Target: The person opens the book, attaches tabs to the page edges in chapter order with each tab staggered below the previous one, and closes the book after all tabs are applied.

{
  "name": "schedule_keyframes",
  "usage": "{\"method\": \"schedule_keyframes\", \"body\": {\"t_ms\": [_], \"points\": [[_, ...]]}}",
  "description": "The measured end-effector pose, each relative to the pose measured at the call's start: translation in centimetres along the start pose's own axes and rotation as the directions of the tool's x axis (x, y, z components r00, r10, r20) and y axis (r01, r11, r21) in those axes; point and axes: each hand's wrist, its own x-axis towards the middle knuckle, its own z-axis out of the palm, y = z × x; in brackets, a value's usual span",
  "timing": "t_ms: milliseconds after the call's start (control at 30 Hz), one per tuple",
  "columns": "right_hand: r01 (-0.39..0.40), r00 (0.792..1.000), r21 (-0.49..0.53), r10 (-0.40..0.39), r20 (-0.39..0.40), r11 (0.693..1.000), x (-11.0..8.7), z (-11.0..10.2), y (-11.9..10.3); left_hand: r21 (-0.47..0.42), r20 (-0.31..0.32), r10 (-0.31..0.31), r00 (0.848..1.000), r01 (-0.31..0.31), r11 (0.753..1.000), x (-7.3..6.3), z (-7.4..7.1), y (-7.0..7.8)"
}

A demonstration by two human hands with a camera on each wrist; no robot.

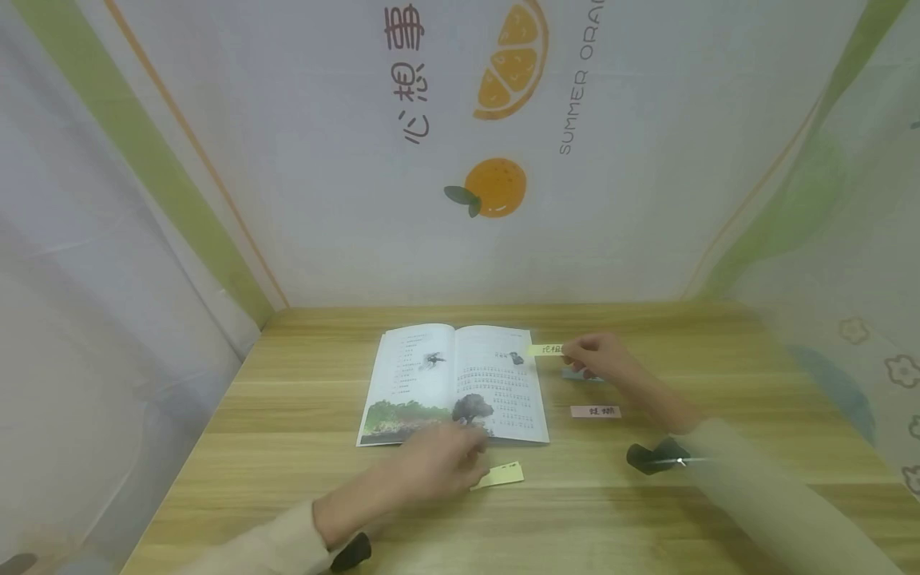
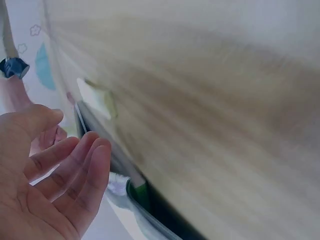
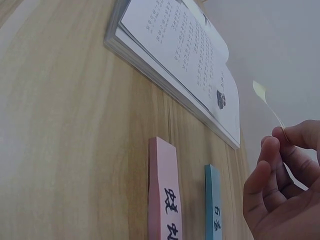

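My right hand (image 1: pixel 607 359) pinches a yellow sticky note (image 1: pixel 546 350) with handwriting on it, at the right edge of an open book (image 1: pixel 499 403). In the right wrist view this note (image 3: pixel 260 91) stands edge-on from thumb and fingertip, its far end bent. Printed text and ink drawings of trees fill the book's pages. My left hand (image 1: pixel 438 459) hovers by the book's lower edge, overlapping it in the head view. Its fingers are relaxed and bent with nothing between them, as the left wrist view shows. Beside its fingertips lies a yellow sticky-note pad (image 1: pixel 503 475).
Right of the book lie a pink sticky-note pad (image 1: pixel 595 412) with handwriting and a blue pad (image 3: pixel 213 200), partly under my right hand in the head view. The wooden table (image 1: pixel 287 447) meets a hanging printed cloth (image 1: pixel 359 239) at the back.
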Motion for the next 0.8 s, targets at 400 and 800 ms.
{"method": "schedule_keyframes", "body": {"t_ms": [400,800], "points": [[-0.033,0.999,0.044,0.032,0.008,0.998,0.3,-0.2,0.2,-0.025,-0.048,-0.053,0.997,0.052,0.998,3.0,-1.4,-1.7],[-0.037,0.999,0.067,0.036,0.008,0.997,0.8,0.4,0.0,0.050,0.031,-0.079,0.996,0.078,0.996,4.7,-0.8,-2.9]]}}
